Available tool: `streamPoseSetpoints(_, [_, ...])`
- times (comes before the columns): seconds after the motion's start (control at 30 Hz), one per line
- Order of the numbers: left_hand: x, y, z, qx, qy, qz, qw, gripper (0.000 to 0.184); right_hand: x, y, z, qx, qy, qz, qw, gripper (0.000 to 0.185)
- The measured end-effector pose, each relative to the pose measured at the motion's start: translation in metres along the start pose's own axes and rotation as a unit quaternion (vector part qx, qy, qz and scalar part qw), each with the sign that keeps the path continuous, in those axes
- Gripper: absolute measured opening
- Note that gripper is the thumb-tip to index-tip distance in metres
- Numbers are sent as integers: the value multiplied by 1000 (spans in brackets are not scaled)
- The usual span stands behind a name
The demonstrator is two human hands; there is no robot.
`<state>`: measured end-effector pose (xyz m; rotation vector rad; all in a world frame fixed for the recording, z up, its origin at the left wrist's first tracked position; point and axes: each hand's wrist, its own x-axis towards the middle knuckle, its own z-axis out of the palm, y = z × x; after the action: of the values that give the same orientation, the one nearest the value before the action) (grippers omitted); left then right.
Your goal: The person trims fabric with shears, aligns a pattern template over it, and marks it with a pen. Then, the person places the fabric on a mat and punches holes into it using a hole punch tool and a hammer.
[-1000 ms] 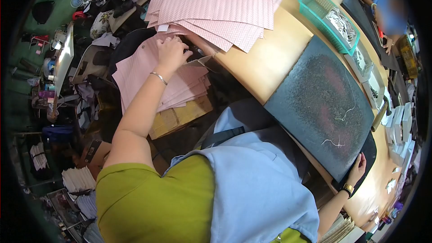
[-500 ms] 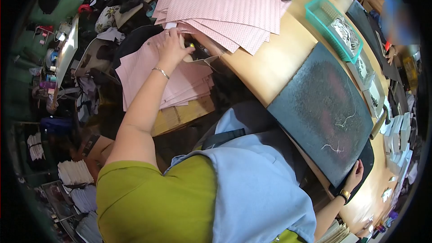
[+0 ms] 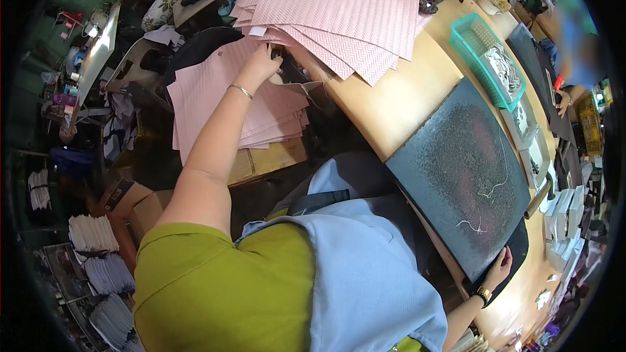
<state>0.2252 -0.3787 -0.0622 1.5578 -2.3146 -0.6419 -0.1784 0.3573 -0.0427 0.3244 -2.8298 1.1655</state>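
Note:
My left hand [image 3: 263, 65] reaches to the table's left edge, between two stacks of pink zigzag-patterned sheets. Its fingers are bent round something I cannot make out. The upper pink stack [image 3: 339, 10] lies on the table. Below the hand, the lower pink stack [image 3: 215, 94] rests on a yellowish-brown box [image 3: 270, 160]. At the near corner of a worn dark board [image 3: 466, 163], my right hand [image 3: 499, 270] rests with its fingers extended, touching the board's edge and a black piece [image 3: 520, 248] under it. Pale threads [image 3: 473, 227] lie on the board.
A teal basket [image 3: 486, 58] with small pieces stands beyond the board, near a wooden-handled tool [image 3: 538, 199]. White stacked pieces [image 3: 566, 221] lie at the right. Another person's hand [image 3: 564, 101] is at the far right. Paper stacks [image 3: 98, 234] fill shelves at lower left.
The view has shifted slightly. My left hand has turned and moved a little, its fingers now more bent and partly hidden. My right hand stays at the board's corner.

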Motion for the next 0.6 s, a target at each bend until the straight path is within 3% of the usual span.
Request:
streamPoseSetpoints(0.1, [-23, 18, -21, -25, 6, 42, 999, 58, 0, 3, 0, 26, -9, 5, 1000, 39])
streamPoseSetpoints(0.23, [-23, 10, -30, 16, 30, 18, 999, 55, -4, -1, 0, 63, 6, -10, 998, 38])
streamPoseSetpoints(0.3, [-35, 32, -58, 89, 49, 42, 994, 53, 2, 14, -5, 90, 3, 26, 996, 37])
streamPoseSetpoints(0.4, [-38, 61, -83, 92, 83, 17, 992, 42, -4, -1, -11, 109, 7, 81, 991, 35])
streamPoseSetpoints(0.6, [-17, 120, -88, 54, 99, 147, 983, 38, -16, -13, -12, 165, 78, 90, 979, 33])
